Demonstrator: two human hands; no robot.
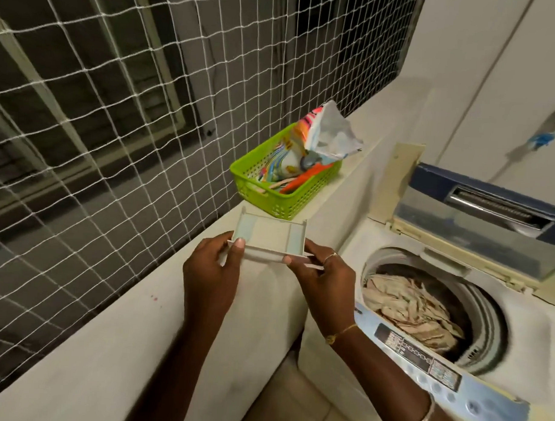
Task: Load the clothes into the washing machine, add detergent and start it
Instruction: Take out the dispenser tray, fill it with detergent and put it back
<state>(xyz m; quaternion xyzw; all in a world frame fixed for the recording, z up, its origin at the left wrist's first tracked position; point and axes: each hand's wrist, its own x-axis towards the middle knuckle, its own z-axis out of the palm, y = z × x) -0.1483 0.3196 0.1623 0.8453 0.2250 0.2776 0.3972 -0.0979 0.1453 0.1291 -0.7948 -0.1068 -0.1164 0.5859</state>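
Two of the three jobs are left, as I judge it. The loading looks done: the clothes (408,306), a pale crumpled heap, lie in the drum of the washing machine (529,345), at about four o'clock from my hands, and its lid (477,223) stands up and open.

The detergent is the step in hand. I hold the detergent drawer (269,233), a small white plastic tray with divided compartments, level above the ledge (108,346) and out of the machine. My left hand (211,271) grips its nine o'clock end, thumb on the rim and fingers curled beneath. My right hand (324,275) pinches the three o'clock end the same way. I can see no powder in the compartments.

The detergent packet (329,130), torn open at the top, stands in the green basket (289,198) on the ledge, at about one o'clock from the drawer and just beyond it. What remains is filling the drawer, putting it back, shutting the lid and starting the wash.

As for writing, the control panel (422,357), at five o'clock along the machine's near edge, carries a dark block of small print and a row of round buttons, all too blurred to read. The packet is printed in bright orange, pink and yellow, but I can make out no brand or word on it.
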